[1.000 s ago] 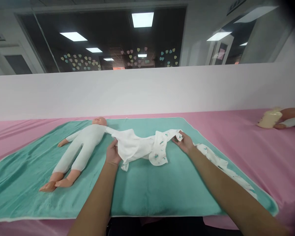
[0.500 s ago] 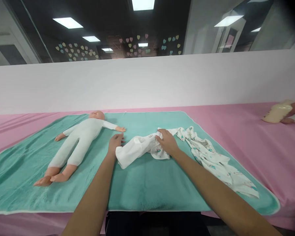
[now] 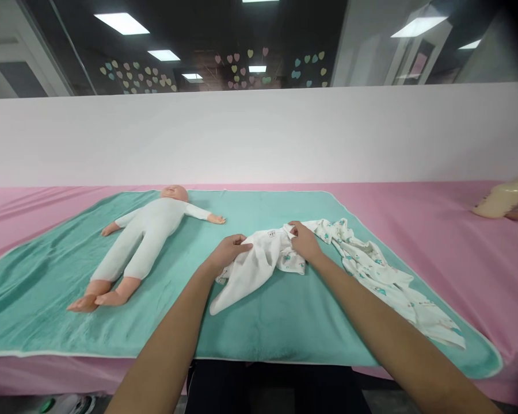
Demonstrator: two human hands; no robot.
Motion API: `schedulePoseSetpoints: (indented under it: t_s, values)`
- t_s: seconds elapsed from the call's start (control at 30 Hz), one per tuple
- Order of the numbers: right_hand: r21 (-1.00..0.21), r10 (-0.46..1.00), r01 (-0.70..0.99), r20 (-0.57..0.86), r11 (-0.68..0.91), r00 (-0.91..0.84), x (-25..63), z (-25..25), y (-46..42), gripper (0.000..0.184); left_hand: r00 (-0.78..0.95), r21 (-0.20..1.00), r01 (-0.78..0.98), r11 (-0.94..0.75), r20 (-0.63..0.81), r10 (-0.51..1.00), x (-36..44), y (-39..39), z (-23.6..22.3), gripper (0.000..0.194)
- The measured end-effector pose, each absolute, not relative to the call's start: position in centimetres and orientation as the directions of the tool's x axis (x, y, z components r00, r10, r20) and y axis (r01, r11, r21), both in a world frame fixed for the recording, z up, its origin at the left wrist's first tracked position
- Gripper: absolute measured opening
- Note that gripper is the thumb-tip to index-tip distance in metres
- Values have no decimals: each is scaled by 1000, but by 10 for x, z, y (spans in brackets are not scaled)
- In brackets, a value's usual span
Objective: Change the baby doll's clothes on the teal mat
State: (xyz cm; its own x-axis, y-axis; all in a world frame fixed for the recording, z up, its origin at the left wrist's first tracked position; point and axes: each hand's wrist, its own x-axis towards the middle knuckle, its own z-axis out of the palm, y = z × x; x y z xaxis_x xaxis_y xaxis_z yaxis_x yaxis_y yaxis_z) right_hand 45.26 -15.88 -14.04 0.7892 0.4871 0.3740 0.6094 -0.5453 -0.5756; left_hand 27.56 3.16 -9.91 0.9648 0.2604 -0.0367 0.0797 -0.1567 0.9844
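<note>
A small white baby garment (image 3: pixel 259 261) with a printed pattern on its other side lies bunched in front of me. My left hand (image 3: pixel 232 252) pinches its left upper edge between thumb and fingers. At its right upper part, my right hand (image 3: pixel 304 240) grips the cloth, fingers closed. A second white baby garment (image 3: pixel 375 273) with a green print lies crumpled to the right of my right hand. To the left, a baby doll (image 3: pixel 149 233) in a white bodysuit lies on its back, one arm stretched toward my left hand.
A teal blanket (image 3: pixel 259 339) with a pale border lies under these things, over a pink cover (image 3: pixel 449 241). A bottle-like pale yellow container (image 3: pixel 501 198) is at the far right, beside part of another doll. A white wall (image 3: pixel 259 138) stands behind, with dark glass above.
My left hand has moved right and taken hold of the garment's edge. The cloth has been gathered, its left end now hanging lower. My right hand stays on it.
</note>
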Motion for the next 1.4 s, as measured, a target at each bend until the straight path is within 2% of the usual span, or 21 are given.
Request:
schedulePoseSetpoints:
  t_s: [0.1, 0.2, 0.3, 0.4, 0.43, 0.5, 0.57, 0.67, 0.77, 0.83, 0.9, 0.93, 1.0, 1.03, 1.1, 1.2, 1.27, 1.33, 1.4]
  values:
    - [-712, 515, 621, 417, -327, 749, 452, -123, -177, 48, 906, 989, -29, -147, 89, 414, 275, 33, -98, 25]
    - [-829, 653, 553, 378, -76, 656, 436, -102, -199, 36, 857, 985, -83, -154, 149, 493, 266, 28, -89, 24]
    - [-773, 641, 628, 440, -86, 629, 404, -82, -205, 37, 855, 968, -148, -202, 227, 465, 247, 11, -66, 22]
    - [-612, 657, 787, 559, -85, 506, 367, -61, -194, 57, 871, 934, -233, -270, 324, 368, 220, -10, -30, 20]
    - [-577, 702, 814, 551, -69, 451, 357, -53, -189, 56, 880, 927, -257, -273, 341, 329, 211, -17, -16, 19]
    - [-545, 793, 838, 496, -33, 354, 341, -35, -183, 34, 885, 917, -301, -262, 371, 281, 190, -25, 11, 17]
    - [-538, 828, 843, 476, 6, 297, 332, -16, -184, 18, 867, 903, -337, -265, 408, 286, 167, -27, 36, 16]
    - [-595, 781, 803, 521, 43, 344, 322, 9, -198, 19, 783, 888, -338, -311, 449, 430, 130, -21, 66, 15]
    - [-696, 758, 716, 489, 42, 431, 306, 29, -211, 27, 688, 865, -245, -437, 473, 551, 102, -21, 84, 18]
    - [-707, 774, 706, 474, 50, 420, 289, 41, -213, 30, 706, 809, -200, -552, 510, 491, 95, -30, 88, 32]
    - [-674, 802, 735, 482, 82, 353, 267, 53, -210, 27, 770, 727, -183, -662, 525, 363, 96, -45, 88, 46]
    - [-651, 817, 753, 485, 99, 311, 256, 59, -207, 24, 806, 685, -167, -709, 510, 302, 99, -54, 86, 45]
    - [-601, 844, 790, 480, 118, 239, 238, 71, -204, 19, 871, 615, -107, -781, 436, 225, 105, -67, 83, 26]
    - [-571, 856, 814, 470, 107, 217, 232, 76, -204, 17, 892, 592, -74, -803, 400, 212, 106, -71, 82, 20]
    - [-484, 877, 874, 432, 30, 209, 229, 83, -207, 17, 907, 566, -19, -824, 357, 225, 106, -71, 83, 22]
    - [-304, 878, 931, 365, -202, 310, 241, 81, -218, 15, 922, 517, 53, -854, 302, 241, 101, -57, 86, 25]
    - [-224, 846, 908, 335, -355, 414, 254, 72, -226, 13, 941, 417, 126, -900, 237, 241, 100, -43, 86, 24]
    - [-222, 813, 867, 306, -446, 496, 265, 61, -233, 12, 939, 288, 210, -934, 206, 275, 101, -30, 81, 21]
    - [-309, 798, 833, 269, -459, 539, 274, 49, -240, 12, 919, 233, 272, -934, 224, 324, 102, -20, 74, 20]
